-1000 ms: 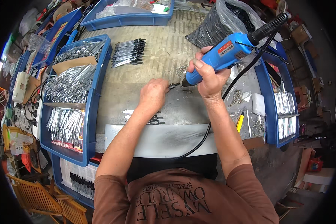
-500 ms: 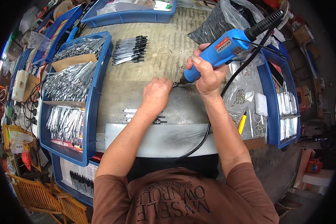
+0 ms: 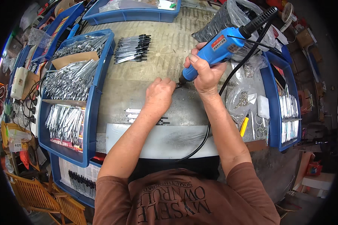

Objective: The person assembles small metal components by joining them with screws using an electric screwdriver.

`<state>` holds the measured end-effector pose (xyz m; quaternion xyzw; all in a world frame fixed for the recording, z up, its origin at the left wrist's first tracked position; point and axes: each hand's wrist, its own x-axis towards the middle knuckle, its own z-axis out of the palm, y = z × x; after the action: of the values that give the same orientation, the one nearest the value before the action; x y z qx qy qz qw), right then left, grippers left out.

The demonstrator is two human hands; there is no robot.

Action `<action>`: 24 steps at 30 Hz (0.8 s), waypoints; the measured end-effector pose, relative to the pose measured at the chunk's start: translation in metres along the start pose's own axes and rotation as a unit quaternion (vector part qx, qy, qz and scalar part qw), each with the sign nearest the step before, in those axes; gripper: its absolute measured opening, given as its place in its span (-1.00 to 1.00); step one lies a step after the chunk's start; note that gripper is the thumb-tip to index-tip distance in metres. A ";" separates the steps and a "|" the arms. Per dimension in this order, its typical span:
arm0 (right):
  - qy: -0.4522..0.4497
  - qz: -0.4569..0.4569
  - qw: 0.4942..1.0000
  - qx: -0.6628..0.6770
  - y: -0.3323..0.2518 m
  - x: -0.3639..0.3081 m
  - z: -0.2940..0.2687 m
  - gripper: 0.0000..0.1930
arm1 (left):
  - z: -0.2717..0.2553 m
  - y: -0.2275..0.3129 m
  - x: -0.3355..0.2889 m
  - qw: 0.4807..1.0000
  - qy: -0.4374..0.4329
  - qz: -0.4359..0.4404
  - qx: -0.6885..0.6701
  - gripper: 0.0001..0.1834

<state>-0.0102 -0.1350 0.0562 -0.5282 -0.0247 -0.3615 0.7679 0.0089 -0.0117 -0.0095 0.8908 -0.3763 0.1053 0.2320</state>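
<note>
My right hand grips a blue electric screwdriver, slanted with its black cable end up and to the right. Its dark nose points down to the left, beside the fingertips of my left hand. Those fingers are closed around a small piece with a dark end, which meets the driver's tip; most of it is hidden. Below my left wrist lie a few slim silver pieces with black ends. A neat stack of similar pieces lies farther off to the left.
At left, a divided blue bin holds many silver strips. Another blue bin stands at right. Small metal parts lie in clear plastic. A yellow-handled tool lies nearby. A bag of black parts sits at the back. The driver's cable crosses the front edge.
The driver has tipped slightly and shifted a little left, its nose now closer over the piece at my left fingertips. My left hand stays closed in nearly the same place.
</note>
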 end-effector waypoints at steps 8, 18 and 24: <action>-0.012 0.008 1.000 0.002 0.002 -0.002 0.000 -0.68 | 0.000 0.001 -0.002 1.000 0.010 -0.004 -0.013 -0.90; -0.044 -0.056 0.986 -0.150 0.020 0.009 0.012 -0.85 | 0.004 -0.002 0.002 0.999 0.002 -0.001 -0.040 -0.87; -0.085 -0.050 0.974 -0.204 0.020 0.011 0.021 -0.79 | 0.005 -0.004 0.002 0.999 0.014 -0.004 -0.052 -0.88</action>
<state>0.0170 -0.1197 0.0544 -0.7006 -0.0416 -0.3506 0.6201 0.0133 -0.0129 -0.0140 0.8775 -0.3746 0.0970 0.2834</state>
